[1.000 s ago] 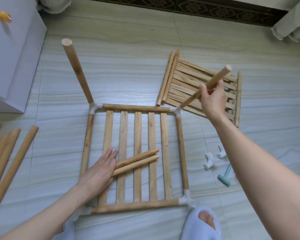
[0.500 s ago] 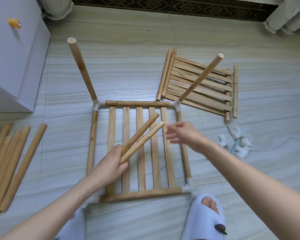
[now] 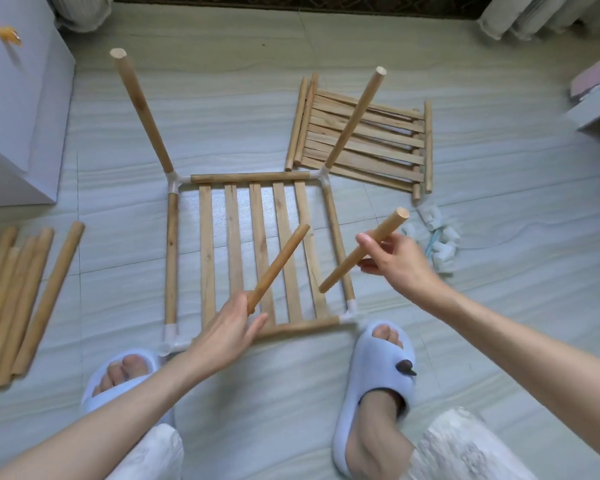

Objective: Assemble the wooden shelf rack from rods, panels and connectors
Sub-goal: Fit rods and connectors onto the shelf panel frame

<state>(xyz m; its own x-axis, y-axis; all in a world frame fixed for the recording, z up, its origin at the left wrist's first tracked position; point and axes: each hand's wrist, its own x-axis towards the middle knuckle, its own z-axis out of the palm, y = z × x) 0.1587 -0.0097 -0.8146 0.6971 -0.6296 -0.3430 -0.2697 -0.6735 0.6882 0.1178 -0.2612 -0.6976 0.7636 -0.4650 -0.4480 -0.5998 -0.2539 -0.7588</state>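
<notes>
Now left hand (image 3: 227,332) grips round tan rod (image 3: 278,268); right hand (image 3: 397,263) grips matching rod (image 3: 362,249).

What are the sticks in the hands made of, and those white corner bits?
The stick in the left hand and the stick in the right hand look like bare, unpainted wood: tan with visible grain. The white corner connectors seem smooth moulded plastic, though that's a guess.

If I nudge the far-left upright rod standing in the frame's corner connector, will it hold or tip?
The far-left upright rod would probably wobble: it is seated only at its base in a white corner connector, and its top end is free. It already looks tilted, though the wide lens may exaggerate that. The rod itself looks like solid wood, so it likely stays stiff rather than bending.
</notes>
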